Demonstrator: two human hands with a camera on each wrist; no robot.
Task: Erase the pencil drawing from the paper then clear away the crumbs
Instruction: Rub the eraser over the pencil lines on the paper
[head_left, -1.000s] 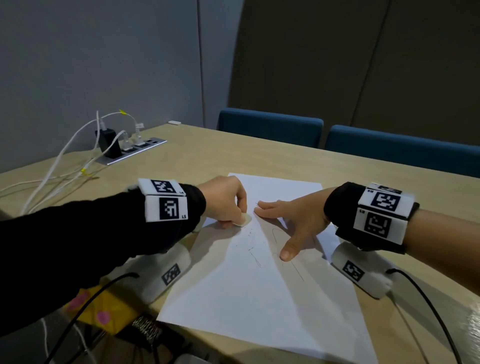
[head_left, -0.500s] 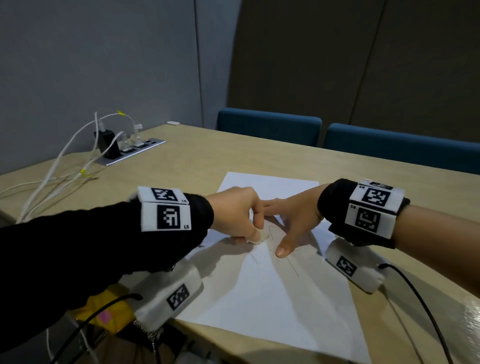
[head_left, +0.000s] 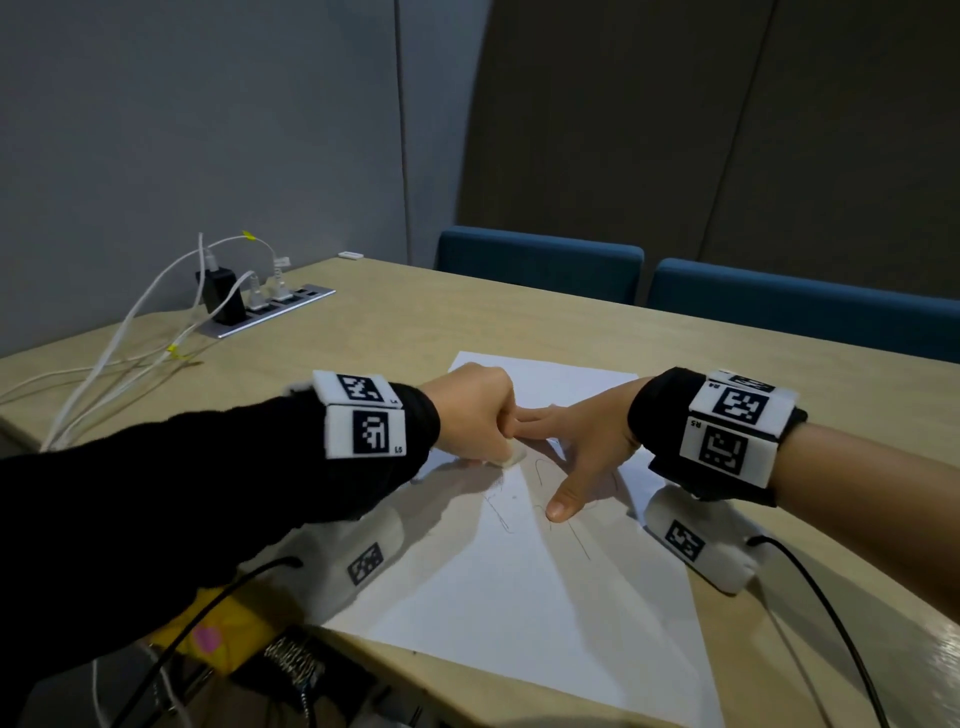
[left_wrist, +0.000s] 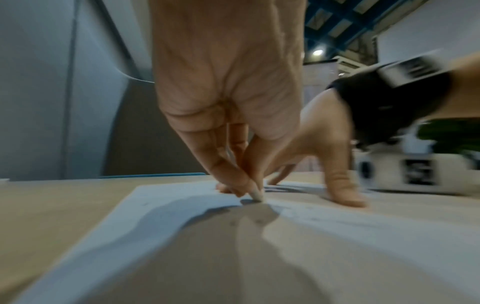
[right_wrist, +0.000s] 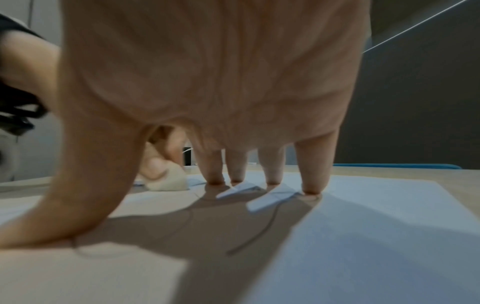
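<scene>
A white sheet of paper (head_left: 519, 597) lies on the wooden table (head_left: 467, 322), with faint pencil lines (head_left: 540, 467) near its middle. My left hand (head_left: 475, 415) pinches a small off-white eraser (head_left: 511, 458) and presses its tip onto the paper (left_wrist: 182, 197); the eraser (left_wrist: 255, 194) shows between thumb and fingers in the left wrist view. My right hand (head_left: 576, 447) rests spread on the sheet just right of the eraser, its straight fingertips (right_wrist: 310, 190) and thumb pressing the paper (right_wrist: 389, 236) down. The eraser (right_wrist: 168, 182) appears beyond the thumb, and pencil lines (right_wrist: 259, 232) run beneath the palm.
A power strip (head_left: 265, 309) with a black charger and white cables (head_left: 114, 353) sits at the table's far left. Two blue chairs (head_left: 540, 265) stand behind the far edge. A yellow object (head_left: 208, 634) lies below the near left edge. Wrist camera cords trail near both arms.
My left hand has slid the eraser rightward and toward me across the paper, closing up against the right hand's fingers. The right hand stays pressed on the sheet.
</scene>
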